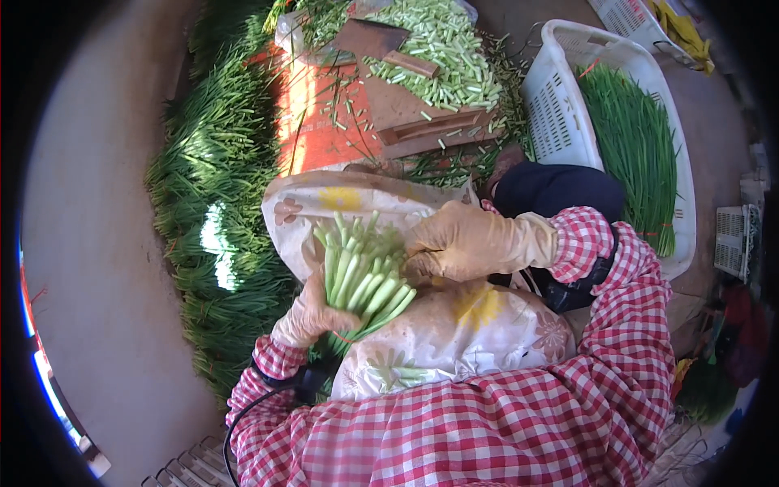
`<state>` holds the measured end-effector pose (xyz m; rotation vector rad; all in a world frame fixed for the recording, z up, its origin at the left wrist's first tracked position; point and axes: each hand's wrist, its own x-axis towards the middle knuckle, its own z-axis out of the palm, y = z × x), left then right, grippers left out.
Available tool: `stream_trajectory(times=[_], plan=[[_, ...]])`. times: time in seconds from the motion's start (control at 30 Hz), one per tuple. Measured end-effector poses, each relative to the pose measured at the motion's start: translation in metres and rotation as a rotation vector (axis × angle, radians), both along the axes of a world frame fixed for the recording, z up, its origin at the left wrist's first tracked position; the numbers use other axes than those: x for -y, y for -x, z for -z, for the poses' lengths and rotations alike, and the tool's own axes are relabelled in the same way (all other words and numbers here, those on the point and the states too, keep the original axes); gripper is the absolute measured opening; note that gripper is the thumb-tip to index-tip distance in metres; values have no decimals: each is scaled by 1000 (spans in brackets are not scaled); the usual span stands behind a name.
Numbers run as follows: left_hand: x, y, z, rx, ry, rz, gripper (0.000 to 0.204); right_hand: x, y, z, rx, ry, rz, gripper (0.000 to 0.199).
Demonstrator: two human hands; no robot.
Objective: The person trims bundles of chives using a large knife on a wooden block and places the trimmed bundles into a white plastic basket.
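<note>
My left hand (307, 315), in a tan rubber glove, grips a thick bunch of pale green stalks (361, 268) from below, their cut ends pointing up and away from me. My right hand (466, 241), gloved the same way, rests its fingers on the right side of the bunch near the cut ends. Both hands are over my lap, which is covered by a cream flowered apron (454, 337). Red-and-white checked sleeves cover my forearms.
A long heap of green chives (219, 203) lies on the floor to the left. Ahead, a wooden chopping board (414, 109) carries a cleaver (375, 40) and a pile of cut stalk pieces (446, 49). A white plastic crate (560, 114) on the right holds more chives.
</note>
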<state>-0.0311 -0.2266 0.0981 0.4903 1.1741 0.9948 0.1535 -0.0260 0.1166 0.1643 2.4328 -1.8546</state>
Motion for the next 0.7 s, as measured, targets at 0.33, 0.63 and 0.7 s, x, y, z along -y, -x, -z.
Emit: stream_trajectory(times=[0.33, 0.63, 0.7], plan=[[5, -25, 54, -370, -43, 124, 69, -73, 60, 16, 357, -129, -158, 29], [13, -25, 56, -125, -66, 95, 66, -207, 128, 99, 227, -1090, 595, 32], [14, -13, 56, -55, -39, 157, 76, -220, 135, 125, 237, -986, 612, 35]])
